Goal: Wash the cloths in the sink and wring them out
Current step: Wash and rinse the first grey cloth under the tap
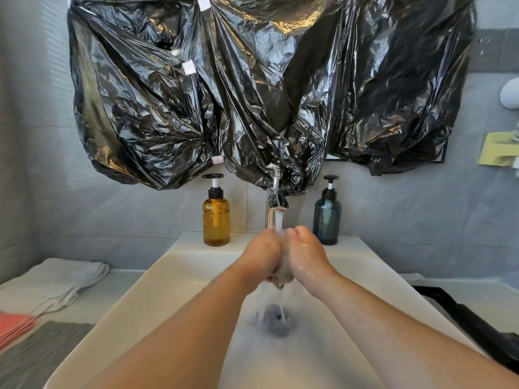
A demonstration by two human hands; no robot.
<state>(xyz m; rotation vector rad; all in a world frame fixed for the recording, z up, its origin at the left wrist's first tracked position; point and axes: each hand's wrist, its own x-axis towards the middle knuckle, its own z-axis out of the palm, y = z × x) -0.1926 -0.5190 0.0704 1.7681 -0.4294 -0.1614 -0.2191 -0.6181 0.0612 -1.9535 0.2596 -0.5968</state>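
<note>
At nine o'clock of the sink (174, 276), a folded white cloth (53, 282), pink cloths (14, 327) and a grey cloth (42, 352) are lying on the surface. The left hand (259, 256) and right hand (306, 256) are pressing together, the fingers of both curling tight round a small wet cloth (282, 277) at six o'clock from the running tap (276, 202). Kneading fresh folds into the stream, low over the drain, would likely be rinsing it best without splashing.

The cloth (281, 277) is mostly hidden between left hand (262, 255) and right hand (305, 255), and water blurs the drain (276, 321).
</note>
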